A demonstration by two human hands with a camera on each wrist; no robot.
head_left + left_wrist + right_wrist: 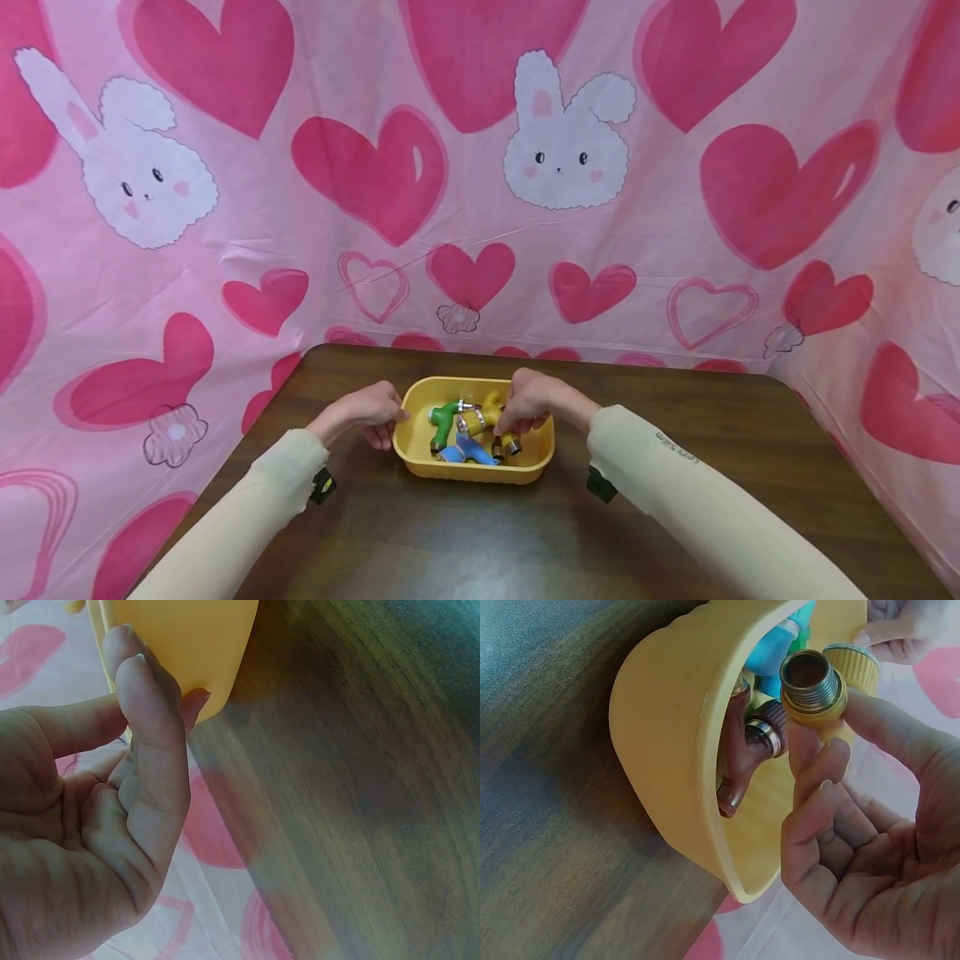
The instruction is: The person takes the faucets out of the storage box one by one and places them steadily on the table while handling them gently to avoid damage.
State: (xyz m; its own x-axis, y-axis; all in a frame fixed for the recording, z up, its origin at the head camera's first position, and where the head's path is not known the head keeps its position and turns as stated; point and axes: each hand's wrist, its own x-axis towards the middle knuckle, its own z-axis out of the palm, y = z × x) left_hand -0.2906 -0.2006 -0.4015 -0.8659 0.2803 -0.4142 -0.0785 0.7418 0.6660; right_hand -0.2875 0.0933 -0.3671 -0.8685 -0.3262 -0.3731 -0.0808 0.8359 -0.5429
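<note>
Cream sleeves sit closest; from the head view, left hand pinches the yellow tub by its rim, probably to steady it. Left-wrist view crops most of that tub, tbh. Right-wrist view: right hand pinches a yellow fitting over the tub, fingers covering part; brown fitting's half hidden.

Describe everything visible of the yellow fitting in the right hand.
The yellow fitting looks like plastic, with a ridged round cap edged in silver and a hollow, threaded end that looks metallic. In the head view, the cap points left. The right hand pinches it over the yellow tray. Whether it touches the blue fitting cannot be told.
</note>
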